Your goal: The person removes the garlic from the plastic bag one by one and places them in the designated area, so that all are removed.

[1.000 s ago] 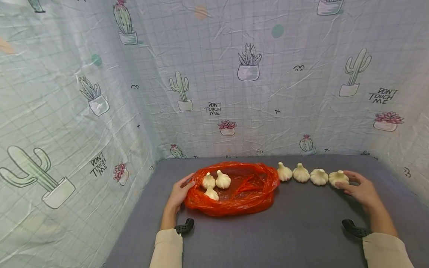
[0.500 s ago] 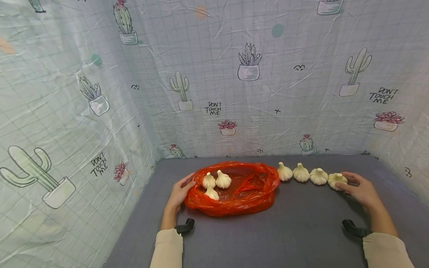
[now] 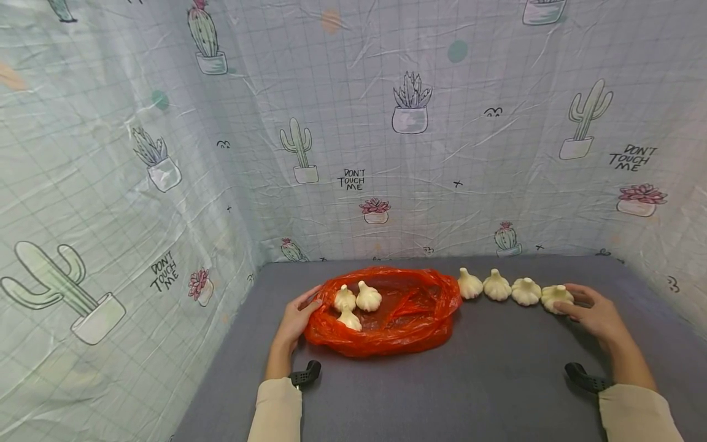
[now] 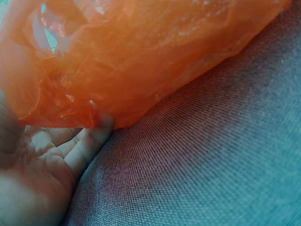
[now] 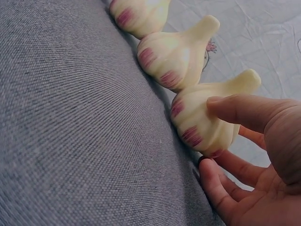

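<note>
A red plastic bag (image 3: 381,344) lies spread with its mouth up on the grey table, and 3 garlic bulbs (image 3: 367,297) sit in its left part. My left hand (image 3: 294,322) holds the bag's left edge; in the left wrist view its fingertips (image 4: 101,125) go partly behind the orange-looking plastic. To the right of the bag stands a row of garlic bulbs (image 3: 496,285). At the row's right end my right hand (image 3: 599,313) grips the last garlic bulb (image 5: 202,117), thumb on its near side and fingers around the far side. That bulb touches its neighbour (image 5: 171,59).
A patterned cloth wall (image 3: 409,184) with cactus prints rises behind the table and along both sides. The grey table surface (image 3: 442,393) stretches in front of the bag and the row. Black wrist devices (image 3: 305,373) sit on both forearms.
The rightmost garlic bulb has shifted slightly left and tilted a little in my right hand. My left hand and the bag have stayed in place.
</note>
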`<state>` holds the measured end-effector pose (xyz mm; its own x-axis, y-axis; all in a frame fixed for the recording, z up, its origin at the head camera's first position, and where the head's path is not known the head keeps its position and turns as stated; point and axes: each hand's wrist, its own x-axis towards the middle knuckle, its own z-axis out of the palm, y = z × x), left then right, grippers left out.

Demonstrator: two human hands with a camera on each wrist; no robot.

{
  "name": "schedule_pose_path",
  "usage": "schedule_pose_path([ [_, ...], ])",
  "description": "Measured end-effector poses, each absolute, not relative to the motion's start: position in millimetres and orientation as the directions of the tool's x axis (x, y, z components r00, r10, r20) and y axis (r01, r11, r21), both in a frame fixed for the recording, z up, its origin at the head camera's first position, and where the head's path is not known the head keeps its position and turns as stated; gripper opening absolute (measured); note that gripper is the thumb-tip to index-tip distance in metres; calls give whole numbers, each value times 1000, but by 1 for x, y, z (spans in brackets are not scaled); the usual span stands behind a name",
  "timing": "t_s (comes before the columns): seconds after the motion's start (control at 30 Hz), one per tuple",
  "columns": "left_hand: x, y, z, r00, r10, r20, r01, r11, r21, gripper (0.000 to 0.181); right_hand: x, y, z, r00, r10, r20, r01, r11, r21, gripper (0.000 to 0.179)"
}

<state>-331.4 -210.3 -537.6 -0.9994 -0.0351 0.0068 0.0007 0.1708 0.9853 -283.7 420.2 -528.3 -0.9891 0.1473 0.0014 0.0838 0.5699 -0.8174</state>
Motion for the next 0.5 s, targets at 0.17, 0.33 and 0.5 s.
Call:
schedule_pose_path([
  [0.17, -331, -210, -538, -999, -40, -1, -8, 171, 985, 42, -283, 422, -527, -991, 134, 15, 61, 547, -835, 82],
  [0.33, -332, -210, -538, -999, -43, -6, -13, 169, 986, 43, -280, 423, -524, -993, 118, 31, 38, 540, -841, 75],
  [0.5, -332, -210, -538, -999, -49, -7, -15, 168, 986, 42, -278, 423, -514, -992, 113, 48, 25, 569, -822, 73],
])
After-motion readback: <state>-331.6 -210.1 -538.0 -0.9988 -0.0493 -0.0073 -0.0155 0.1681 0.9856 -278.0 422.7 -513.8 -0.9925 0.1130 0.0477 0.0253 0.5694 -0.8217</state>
